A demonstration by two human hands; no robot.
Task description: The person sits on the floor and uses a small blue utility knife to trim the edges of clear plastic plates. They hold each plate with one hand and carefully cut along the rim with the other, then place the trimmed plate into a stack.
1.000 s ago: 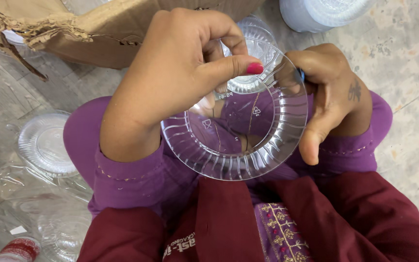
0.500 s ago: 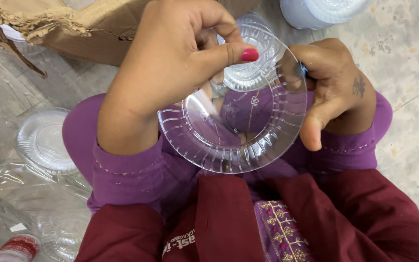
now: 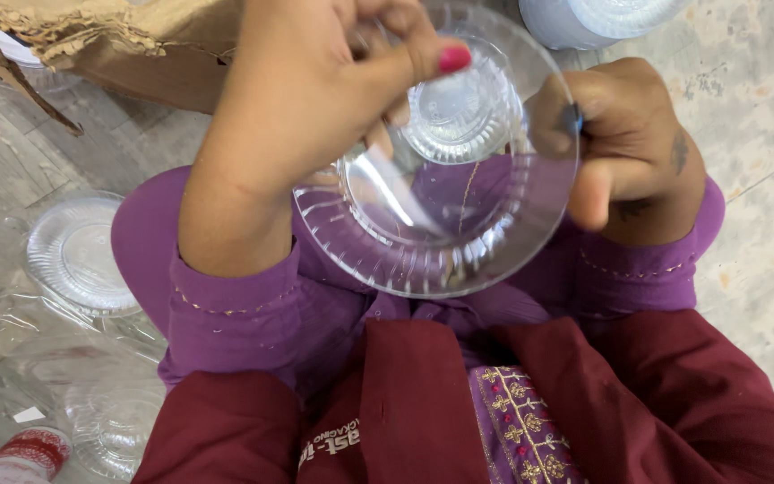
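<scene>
Two hands gripping a clear plastic plate above the lap.

The left hand (image 3: pixel 315 116) is closing over the far rim of the clear plastic plate (image 3: pixel 441 224), thumb pressed down by a smaller clear dish (image 3: pixel 463 112) that is sitting against the plate — while the right hand (image 3: pixel 633 157) is pinching the plate's right edge, fingers curled. The plate is being held in the air over the purple sleeves (image 3: pixel 235 314) and maroon garment (image 3: pixel 423 412). Further out, a stack of clear plates (image 3: pixel 78 255) in loose plastic wrap is lying on the floor (image 3: pixel 754 116) at the left, a torn cardboard box (image 3: pixel 109 45) is standing beyond — a white stack (image 3: pixel 584 18) at the top edge.
</scene>
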